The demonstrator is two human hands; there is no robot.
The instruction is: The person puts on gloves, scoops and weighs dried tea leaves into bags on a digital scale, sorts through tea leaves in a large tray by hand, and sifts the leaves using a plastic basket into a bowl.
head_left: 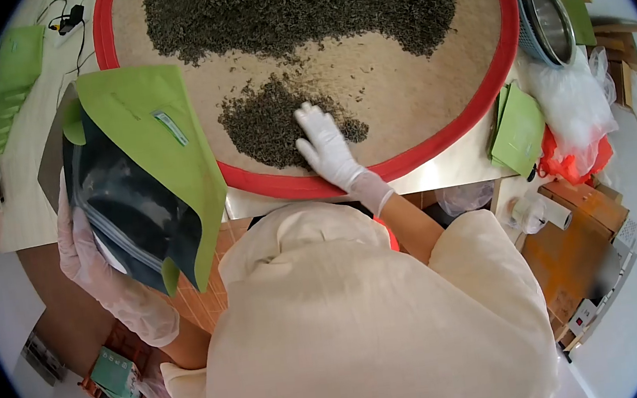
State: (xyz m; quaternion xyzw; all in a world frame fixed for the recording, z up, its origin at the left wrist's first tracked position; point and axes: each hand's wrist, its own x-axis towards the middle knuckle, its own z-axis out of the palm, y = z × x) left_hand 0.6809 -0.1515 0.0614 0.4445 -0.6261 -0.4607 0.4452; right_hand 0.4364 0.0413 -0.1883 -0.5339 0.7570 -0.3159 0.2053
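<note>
At the left, my left hand (pixel 90 260) in a thin clear glove is closed around the side of a green bag (pixel 138 101). The bag gapes, showing a dark shiny lining (pixel 134 196), and tilts beside the table's front edge. My right hand (pixel 329 151), in a white glove, lies with fingers stretched out on a small pile of dark dried leaves (pixel 267 126) that look like loose tea. This pile sits on a round tan tray with a red rim (pixel 437 138). A much larger heap of the same leaves (pixel 296 5) covers the tray's far part.
Several green bags (pixel 11 85) stand at the far left, near a black plug and cable (pixel 70 20). To the right are flat green bags (pixel 517 129), a metal bowl in a blue basket (pixel 549 19), and clear plastic bags (pixel 575 107). Cardboard boxes (pixel 569 257) stand lower right.
</note>
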